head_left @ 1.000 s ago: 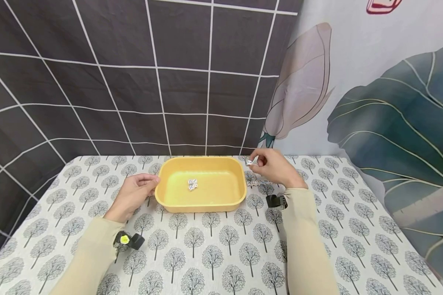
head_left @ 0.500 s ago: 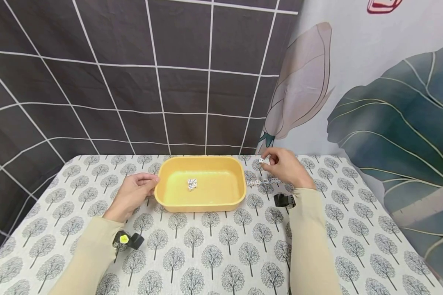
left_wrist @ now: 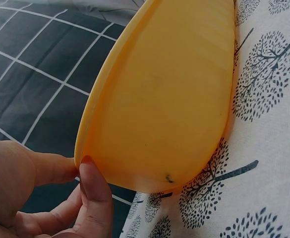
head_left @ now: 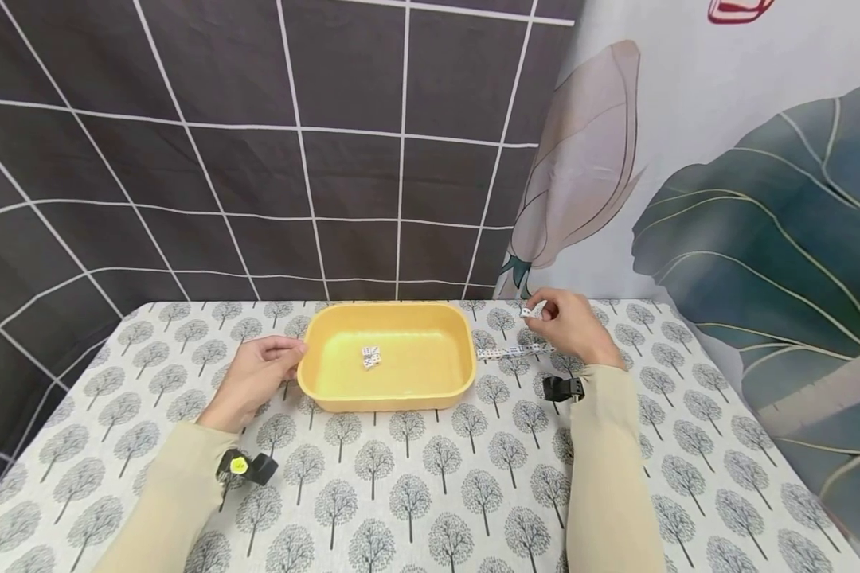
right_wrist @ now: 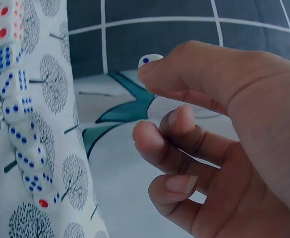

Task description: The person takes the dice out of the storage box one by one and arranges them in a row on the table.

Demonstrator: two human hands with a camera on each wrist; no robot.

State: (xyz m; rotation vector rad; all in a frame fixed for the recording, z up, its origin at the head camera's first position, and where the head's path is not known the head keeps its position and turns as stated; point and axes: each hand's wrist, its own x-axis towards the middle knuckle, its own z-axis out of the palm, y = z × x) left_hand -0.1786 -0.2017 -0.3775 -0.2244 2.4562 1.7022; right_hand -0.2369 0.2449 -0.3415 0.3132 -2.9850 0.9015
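Note:
My left hand (head_left: 260,374) pinches the left rim of a yellow plastic tub (head_left: 387,395); in the left wrist view thumb (left_wrist: 95,181) and forefinger meet at that rim. Several white dice (head_left: 371,356) lie in a small cluster inside the tub, left of its middle. To the right of the tub my right hand (head_left: 572,325) holds a white die (head_left: 525,313) between thumb and forefinger, above the cloth. In the right wrist view one blue pip shows on this die (right_wrist: 148,60), while the thumb covers part of it. The other fingers of that hand are bent and hold nothing.
A row of dice (head_left: 502,352) with blue and red pips runs along the cloth from the tub's right side to below my right hand. Tree-patterned cloth (head_left: 373,493) covers the table. Behind its far edge hang a dark checked curtain (head_left: 358,183) and a floral one.
My right hand has moved to the right with the die, away from the tub. More of the dice row shows now. The left hand and the tub stay in place.

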